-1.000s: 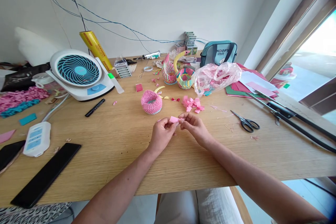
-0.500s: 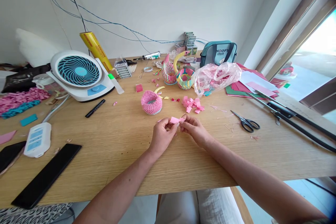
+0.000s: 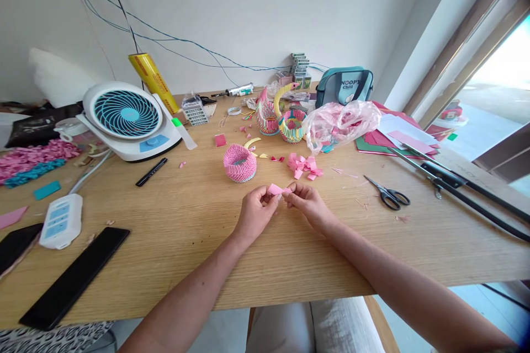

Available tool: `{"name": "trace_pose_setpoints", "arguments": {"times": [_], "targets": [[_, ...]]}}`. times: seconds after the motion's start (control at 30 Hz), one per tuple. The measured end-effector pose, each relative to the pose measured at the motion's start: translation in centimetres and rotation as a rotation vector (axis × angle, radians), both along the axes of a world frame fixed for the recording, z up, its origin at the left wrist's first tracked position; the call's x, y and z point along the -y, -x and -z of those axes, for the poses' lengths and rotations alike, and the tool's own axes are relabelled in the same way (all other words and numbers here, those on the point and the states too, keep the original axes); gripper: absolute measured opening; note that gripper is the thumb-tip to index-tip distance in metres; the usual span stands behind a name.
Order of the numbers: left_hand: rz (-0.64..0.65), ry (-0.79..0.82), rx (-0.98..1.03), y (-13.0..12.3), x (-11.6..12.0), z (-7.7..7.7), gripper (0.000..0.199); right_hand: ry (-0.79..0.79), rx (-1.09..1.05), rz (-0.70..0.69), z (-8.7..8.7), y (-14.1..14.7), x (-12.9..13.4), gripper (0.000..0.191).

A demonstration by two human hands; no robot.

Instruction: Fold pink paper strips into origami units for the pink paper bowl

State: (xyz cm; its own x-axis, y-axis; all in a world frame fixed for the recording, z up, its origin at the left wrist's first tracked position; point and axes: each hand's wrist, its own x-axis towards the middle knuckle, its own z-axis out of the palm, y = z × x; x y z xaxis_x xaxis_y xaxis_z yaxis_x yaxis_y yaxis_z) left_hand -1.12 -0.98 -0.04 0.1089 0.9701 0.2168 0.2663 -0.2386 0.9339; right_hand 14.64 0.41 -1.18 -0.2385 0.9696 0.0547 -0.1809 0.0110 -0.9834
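Shift since earlier frame: whole view turned slightly, desk fan (image 3: 126, 114) and other left-side items sitting further right in frame; right hand (image 3: 309, 205) a touch further right, left hand (image 3: 257, 215) almost unchanged, pink paper strip (image 3: 275, 189) slightly further left between them

Left hand: raised over oak-look table (image 3: 165, 220), pinching left end of strip

Right hand: opposite left hand, pinching right end of strip

Fingers: left fingertips (image 3: 265, 194) and right fingertips (image 3: 292, 189) pressed onto strip from either side, gap between hands very narrow; remaining fingers curled, exact contact partly hidden

Strip position: between both hands, in front of pink paper basket (image 3: 239, 163), small, apparently folded, crease detail too small to tell

Near hands: cluster of pink paper pieces (image 3: 304, 165) ahead of right hand; black-handled scissors (image 3: 388, 198) well to right, apart from both hands

Further along table: multicoloured folded-paper swan (image 3: 285, 116) beside clear plastic bag (image 3: 342, 126); black marker (image 3: 151, 171) near fan; white power strip (image 3: 61, 222) and flat black panel (image 3: 74, 278) at left; stacked coloured card (image 3: 372, 146) at right
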Motion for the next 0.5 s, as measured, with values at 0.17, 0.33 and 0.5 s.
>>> {"name": "trace_pose_setpoints", "arguments": {"times": [0.17,0.33,0.5], "targets": [[0.029,-0.039,-0.092,0.4,-0.4,-0.3,0.014,-0.079,0.077,0.007,0.0,-0.2,0.0,0.038],[-0.023,-0.001,-0.014,0.4,-0.5,-0.2,0.018,-0.056,0.112,-0.012,0.6,-0.1,-0.2,0.041],[0.004,0.094,0.132,0.1,-0.5,0.3,0.022,-0.039,0.175,-0.057,1.2,0.2,-0.1,0.044]]}}
